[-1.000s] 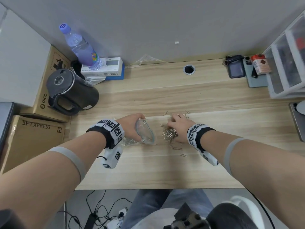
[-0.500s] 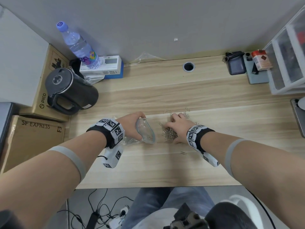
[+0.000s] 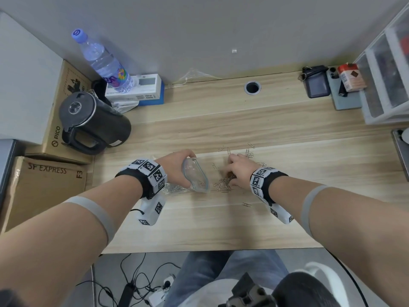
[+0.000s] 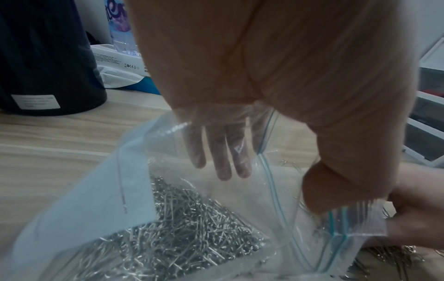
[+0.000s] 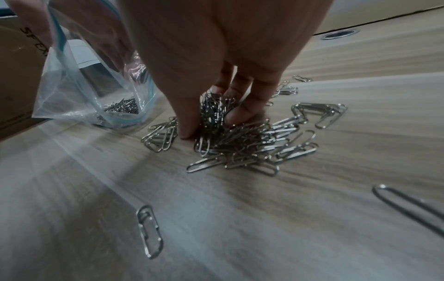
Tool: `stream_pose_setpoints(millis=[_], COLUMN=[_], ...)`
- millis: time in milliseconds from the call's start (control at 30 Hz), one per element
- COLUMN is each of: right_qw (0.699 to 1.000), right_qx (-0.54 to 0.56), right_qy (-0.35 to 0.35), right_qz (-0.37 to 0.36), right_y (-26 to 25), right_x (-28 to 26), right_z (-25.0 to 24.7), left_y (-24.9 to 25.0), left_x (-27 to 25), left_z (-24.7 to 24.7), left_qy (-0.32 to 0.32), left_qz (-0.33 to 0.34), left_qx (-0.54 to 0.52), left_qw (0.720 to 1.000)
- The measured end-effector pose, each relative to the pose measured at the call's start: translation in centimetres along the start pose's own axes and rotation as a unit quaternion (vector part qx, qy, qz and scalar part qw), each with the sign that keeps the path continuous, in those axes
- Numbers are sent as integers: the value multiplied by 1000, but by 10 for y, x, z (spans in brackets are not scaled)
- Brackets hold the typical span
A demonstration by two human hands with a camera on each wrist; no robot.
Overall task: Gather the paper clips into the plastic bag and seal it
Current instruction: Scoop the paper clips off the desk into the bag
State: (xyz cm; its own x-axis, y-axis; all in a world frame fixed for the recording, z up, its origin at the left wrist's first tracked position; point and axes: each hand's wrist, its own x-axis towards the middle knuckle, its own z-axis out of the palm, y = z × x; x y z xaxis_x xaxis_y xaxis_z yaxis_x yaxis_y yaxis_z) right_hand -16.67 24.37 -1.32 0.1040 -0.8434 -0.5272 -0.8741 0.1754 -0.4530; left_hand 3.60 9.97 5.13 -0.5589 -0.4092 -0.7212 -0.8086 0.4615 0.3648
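A clear zip-top plastic bag (image 3: 194, 177) (image 4: 149, 190) (image 5: 84, 89) lies on the wooden desk (image 3: 221, 220) with its mouth held wide by my left hand (image 3: 177, 171) (image 4: 240, 95); fingers sit inside one wall and the thumb presses the blue zip strip. Many silver clips (image 4: 173, 224) fill the bag's bottom. Just right of the mouth, my right hand (image 3: 239, 171) (image 5: 209, 114) pinches a bunch of paper clips (image 5: 216, 112) between thumb and fingers at a pile of clips (image 3: 223, 185) (image 5: 240, 144) on the desk.
Stray clips (image 3: 249, 151) lie beyond the right hand, single ones (image 3: 246, 204) (image 5: 149, 232) nearer me. A black kettle (image 3: 93, 122), a water bottle (image 3: 104, 63) and cardboard boxes (image 3: 44, 187) stand left; plastic drawers (image 3: 387, 80) and small items (image 3: 316, 84) sit at the back right.
My right hand has drawn the scattered clips closer to the bag's mouth and closed its fingers on a bunch. The left hand and bag have stayed in place.
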Motion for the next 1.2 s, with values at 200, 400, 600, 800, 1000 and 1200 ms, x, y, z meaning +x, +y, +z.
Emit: stream_pose_setpoints(millis=[200,400,600,800,1000,1200], right_qw=[999,997,994,983,981,976], right_qx=[33,61,99,179,192,211], right_qy=[-2,-1,21,35,13,-32], right_qz=[23,50,32,-23,-41,-44], right_y=[-2,-1,-12,-56,-91,-89], right_x=[3,0,1,10,27,26], right_z=[-3,-17,-37,-45,-30,-24], left_y=[0,0,1,0,-4,-7], left_x=[2,2,2,2,2,0], left_z=[0,1,-1,-3,-3,-4], left_qy=[1,-3,-3,-13,-13,-9], left_qz=[-5,-1,2,14,17,39], left_qx=[-8,-17,3,20,-13,-20], left_qw=[1000,1000,1000,1000,1000,999])
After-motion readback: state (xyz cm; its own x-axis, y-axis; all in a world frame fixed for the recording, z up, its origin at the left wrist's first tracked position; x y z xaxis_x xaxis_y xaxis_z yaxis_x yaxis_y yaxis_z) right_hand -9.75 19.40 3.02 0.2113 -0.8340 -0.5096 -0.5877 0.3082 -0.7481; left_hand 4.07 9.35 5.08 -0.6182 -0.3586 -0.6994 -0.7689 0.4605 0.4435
